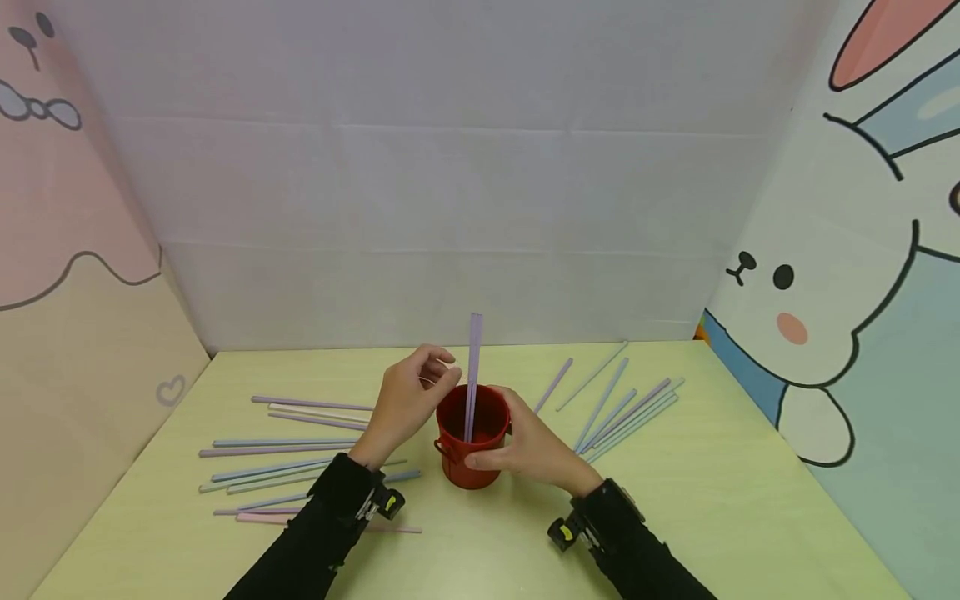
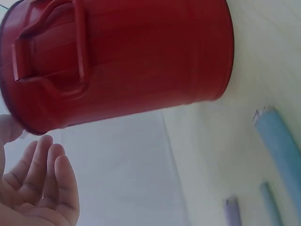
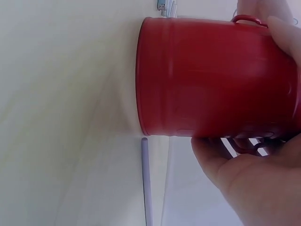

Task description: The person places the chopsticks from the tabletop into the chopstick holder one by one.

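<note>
A small red metal bucket (image 1: 461, 457) with side handles stands upright on the table. Two thin purple sticks (image 1: 475, 350), side by side, rise out of it. My right hand (image 1: 536, 446) grips the bucket from its right side, thumb across the front; the right wrist view shows the fingers (image 3: 211, 157) around the red wall (image 3: 207, 80). Just left of the rim is my left hand (image 1: 411, 396), its fingers loosely bent and holding nothing. In the left wrist view that hand (image 2: 40, 188) appears beside the bucket's rim, with a handle (image 2: 82, 47) facing the camera.
Many pastel sticks lie left of the bucket, among them a purple one (image 1: 277, 452) and a pink one (image 1: 258, 518), partly under my left forearm. More lie to the right, including a blue one (image 1: 602, 402). A white cloth backdrop (image 1: 450, 208) rises behind the pale table (image 1: 480, 558).
</note>
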Demonstrator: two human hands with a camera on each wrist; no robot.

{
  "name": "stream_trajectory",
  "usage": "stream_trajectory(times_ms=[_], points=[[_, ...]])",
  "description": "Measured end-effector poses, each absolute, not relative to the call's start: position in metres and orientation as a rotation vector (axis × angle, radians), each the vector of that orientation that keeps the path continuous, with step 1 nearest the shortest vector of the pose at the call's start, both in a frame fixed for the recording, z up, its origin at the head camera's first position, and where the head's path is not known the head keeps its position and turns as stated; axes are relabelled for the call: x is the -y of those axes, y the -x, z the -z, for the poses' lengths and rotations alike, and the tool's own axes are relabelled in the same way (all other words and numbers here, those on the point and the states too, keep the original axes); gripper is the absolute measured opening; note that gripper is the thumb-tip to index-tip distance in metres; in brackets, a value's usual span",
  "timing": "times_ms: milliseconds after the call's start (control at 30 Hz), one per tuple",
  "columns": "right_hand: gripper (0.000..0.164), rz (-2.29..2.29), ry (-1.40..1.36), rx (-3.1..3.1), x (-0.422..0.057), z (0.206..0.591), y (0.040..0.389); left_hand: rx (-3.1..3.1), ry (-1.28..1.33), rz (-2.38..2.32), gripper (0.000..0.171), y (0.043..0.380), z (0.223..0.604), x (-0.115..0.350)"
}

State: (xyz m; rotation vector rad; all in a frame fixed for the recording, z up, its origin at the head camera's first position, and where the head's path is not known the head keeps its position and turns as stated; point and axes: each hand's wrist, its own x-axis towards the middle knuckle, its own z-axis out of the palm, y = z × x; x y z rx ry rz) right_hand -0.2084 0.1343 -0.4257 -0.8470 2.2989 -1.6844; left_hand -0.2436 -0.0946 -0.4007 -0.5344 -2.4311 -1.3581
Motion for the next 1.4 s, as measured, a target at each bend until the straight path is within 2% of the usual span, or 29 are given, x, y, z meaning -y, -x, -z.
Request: stream_trajectory(times_ms=[267, 367, 800, 1000, 1400], points=[[0.100, 1.460, 0.855, -2.457, -0.155, 0.412, 0.206, 2.384, 0.680, 1.047, 0.018, 0.221, 0.382, 0.109], [0.099, 1.389, 0.849, -2.526, -0.172, 0.402, 0.202, 2.355, 0.742, 0.919, 0.018, 0.209, 0.378, 0.116], [0.062, 0.725, 0.972, -3.083, -0.272, 0.375, 0.183, 2.276, 1.007, 0.606, 0.024, 0.156, 0.386, 0.136], [0.051, 0.438, 1.087, -3.277, -0.318, 0.390, 0.188, 2.303, 1.079, 0.565, 0.026, 0.143, 0.403, 0.133], [0.033, 0.285, 0.940, -3.285, -0.359, 0.426, 0.206, 2.364, 1.158, 0.554, 0.028, 0.132, 0.436, 0.121]])
